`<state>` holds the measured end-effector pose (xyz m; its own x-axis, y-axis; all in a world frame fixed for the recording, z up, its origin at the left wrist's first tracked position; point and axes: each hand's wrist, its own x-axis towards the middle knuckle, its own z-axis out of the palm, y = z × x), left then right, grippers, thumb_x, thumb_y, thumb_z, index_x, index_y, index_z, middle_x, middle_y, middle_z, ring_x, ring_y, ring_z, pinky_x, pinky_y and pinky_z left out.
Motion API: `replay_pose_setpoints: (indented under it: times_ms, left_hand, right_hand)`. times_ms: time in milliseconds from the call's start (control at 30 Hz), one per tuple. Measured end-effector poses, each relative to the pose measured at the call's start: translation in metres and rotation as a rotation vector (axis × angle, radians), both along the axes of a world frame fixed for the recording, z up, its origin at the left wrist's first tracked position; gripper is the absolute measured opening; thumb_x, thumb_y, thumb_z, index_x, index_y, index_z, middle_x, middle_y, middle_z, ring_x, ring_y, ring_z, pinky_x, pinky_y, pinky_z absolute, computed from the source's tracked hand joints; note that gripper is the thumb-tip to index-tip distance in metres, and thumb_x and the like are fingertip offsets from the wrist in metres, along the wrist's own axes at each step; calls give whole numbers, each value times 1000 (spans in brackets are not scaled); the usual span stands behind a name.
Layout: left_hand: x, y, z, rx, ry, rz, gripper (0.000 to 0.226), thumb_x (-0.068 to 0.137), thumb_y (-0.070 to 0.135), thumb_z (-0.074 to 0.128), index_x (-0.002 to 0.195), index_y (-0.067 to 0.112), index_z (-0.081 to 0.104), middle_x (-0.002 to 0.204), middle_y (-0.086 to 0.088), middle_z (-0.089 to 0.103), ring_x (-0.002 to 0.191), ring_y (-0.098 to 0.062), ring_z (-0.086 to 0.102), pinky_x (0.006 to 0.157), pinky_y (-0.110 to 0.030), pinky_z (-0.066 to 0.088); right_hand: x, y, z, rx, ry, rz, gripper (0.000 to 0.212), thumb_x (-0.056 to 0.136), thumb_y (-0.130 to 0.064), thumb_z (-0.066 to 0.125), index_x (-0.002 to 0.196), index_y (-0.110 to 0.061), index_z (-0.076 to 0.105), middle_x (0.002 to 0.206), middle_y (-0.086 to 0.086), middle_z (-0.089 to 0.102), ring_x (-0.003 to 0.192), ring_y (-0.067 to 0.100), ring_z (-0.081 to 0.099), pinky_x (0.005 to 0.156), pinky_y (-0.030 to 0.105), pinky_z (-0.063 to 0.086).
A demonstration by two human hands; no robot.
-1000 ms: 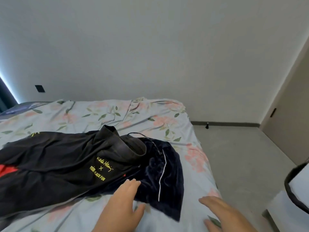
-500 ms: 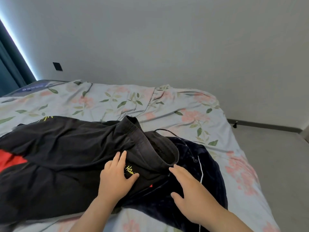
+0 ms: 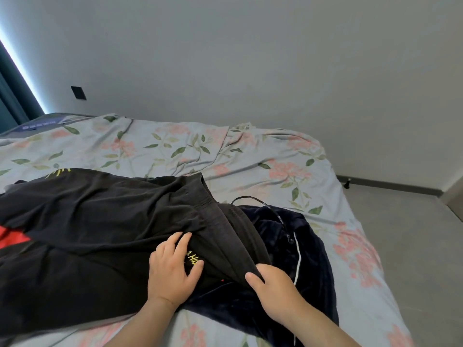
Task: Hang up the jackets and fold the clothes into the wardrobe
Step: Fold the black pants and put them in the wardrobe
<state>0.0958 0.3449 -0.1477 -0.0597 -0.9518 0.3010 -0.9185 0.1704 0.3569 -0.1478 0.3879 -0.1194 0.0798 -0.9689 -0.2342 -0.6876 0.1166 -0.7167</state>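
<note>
Half a second ago the right hand [image 3: 273, 284] reached open toward the black cotton trousers with yellow lettering [image 3: 100, 221]. Now its grip is closed on their waistband corner, fingers tucked under the cloth, while the left hand [image 3: 172, 269] presses flat beside the lettering, its grip wide and holding nothing. The trousers lie spread on the floral-sheeted bed [image 3: 250, 159], overlapping a navy velvet garment with white piping [image 3: 300, 246], so folding looks about to begin.
</note>
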Motion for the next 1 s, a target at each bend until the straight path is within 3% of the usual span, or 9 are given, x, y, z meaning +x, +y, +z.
replay_pose_setpoints:
  times_ms: [133, 267, 367, 433, 600, 700, 767, 833, 1000]
  left_hand:
    - [-12, 21, 13, -22, 44, -54, 56, 79, 51, 46, 115, 14, 67, 116, -3, 61, 103, -27, 56, 85, -43, 45]
    - [-29, 59, 27, -100, 160, -138, 34, 83, 42, 47, 86, 18, 72, 86, 8, 63, 76, -21, 61, 66, -38, 47]
    - [-38, 79, 44, -161, 281, -176, 24, 84, 38, 48, 81, 23, 67, 82, 19, 59, 78, -4, 55, 73, -24, 44]
    - [-47, 86, 61, -220, 311, -203, 22, 83, 36, 51, 84, 22, 68, 87, 17, 59, 84, -2, 50, 81, -14, 36]
    - [-77, 86, 94, -200, 267, -279, 27, 84, 34, 59, 102, 17, 70, 109, 6, 62, 106, -9, 50, 96, -27, 36]
    - [-103, 81, 91, -55, 175, -352, 32, 88, 29, 67, 117, 17, 66, 125, 1, 62, 121, -18, 52, 104, -34, 41]
    - [-127, 82, 83, 103, 123, -416, 46, 89, 34, 64, 132, 19, 57, 141, 2, 52, 133, -17, 43, 111, -35, 37]
    - [-148, 81, 70, 220, 28, -475, 60, 90, 40, 62, 144, 21, 45, 154, 2, 38, 145, -15, 28, 118, -33, 26]
    - [-181, 69, 56, 336, -204, -522, 69, 90, 49, 56, 150, 25, 33, 160, 0, 25, 146, -20, 25, 117, -37, 28]
  right_hand:
    - [-17, 28, 25, -17, -7, -11, 42, 100, -45, 45, 70, -19, 33, 68, -2, 37, 60, 11, 35, 59, 30, 28]
    - [-37, 73, 51, -65, 22, 28, 39, 98, -48, 45, 77, -14, 45, 75, 9, 51, 61, 13, 43, 60, 32, 32]
    - [-51, 112, 66, -111, 12, 50, 34, 92, -52, 47, 86, -20, 56, 83, 3, 61, 68, 11, 55, 62, 29, 39]
    - [-65, 136, 75, -103, 13, 46, 37, 84, -58, 48, 85, -23, 60, 81, -1, 63, 71, 11, 59, 62, 25, 41]
    - [-124, 194, 70, 68, 170, 5, 53, 77, -65, 52, 63, -13, 52, 54, -1, 46, 59, 12, 53, 73, 32, 45]
    - [-169, 235, 56, 187, 255, -112, 59, 71, -70, 53, 55, -14, 42, 48, -3, 36, 47, 9, 38, 50, 24, 29]
    - [-191, 265, 44, 231, 255, -199, 60, 70, -69, 54, 62, -11, 46, 52, -3, 40, 48, 7, 38, 47, 22, 25]
    - [-199, 288, 30, 248, 181, -283, 60, 71, -68, 56, 75, -8, 59, 62, 1, 57, 56, 7, 54, 54, 20, 37]
    - [-192, 306, 18, 181, 124, -425, 40, 67, -70, 57, 81, -35, 70, 81, -17, 68, 76, -4, 63, 62, 16, 46]
